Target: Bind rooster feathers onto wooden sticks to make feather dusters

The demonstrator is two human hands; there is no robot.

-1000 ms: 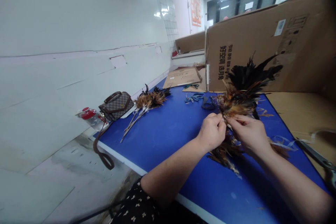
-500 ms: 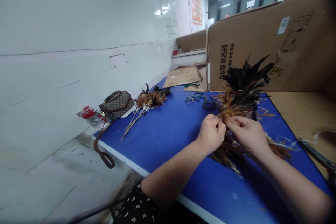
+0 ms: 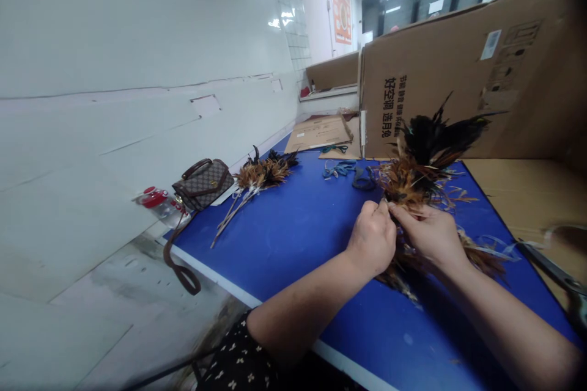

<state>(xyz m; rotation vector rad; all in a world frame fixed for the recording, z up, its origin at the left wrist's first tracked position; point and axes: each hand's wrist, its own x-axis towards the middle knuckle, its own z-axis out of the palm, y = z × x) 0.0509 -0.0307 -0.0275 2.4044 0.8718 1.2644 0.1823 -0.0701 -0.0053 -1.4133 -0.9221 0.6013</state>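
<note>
Between my two hands stands a bunch of feathers [image 3: 413, 171], brown and orange low down with long black plumes on top. My left hand [image 3: 373, 238] is closed at the base of the bunch, its thumb and fingertips pinched together. Close against it, my right hand [image 3: 433, 235] grips the lower feathers with thumb and fingers. What lies inside the fingertips is mostly hidden. More loose brown feathers [image 3: 486, 259] lie on the blue table [image 3: 293, 244] under and beside my right hand. Several finished-looking feather bunches on sticks [image 3: 263, 174] rest at the left.
A brown patterned handbag [image 3: 204, 183] and a red-capped bottle [image 3: 158, 201] are by the left wall. Blue strips [image 3: 339, 169] lie mid-table. A large cardboard box [image 3: 440, 79] stands behind; scissors [image 3: 554, 269] are at the right edge.
The feather bunch has turned, its black plumes now leaning further right. My hands have come closer together at its base, and both stay closed.
</note>
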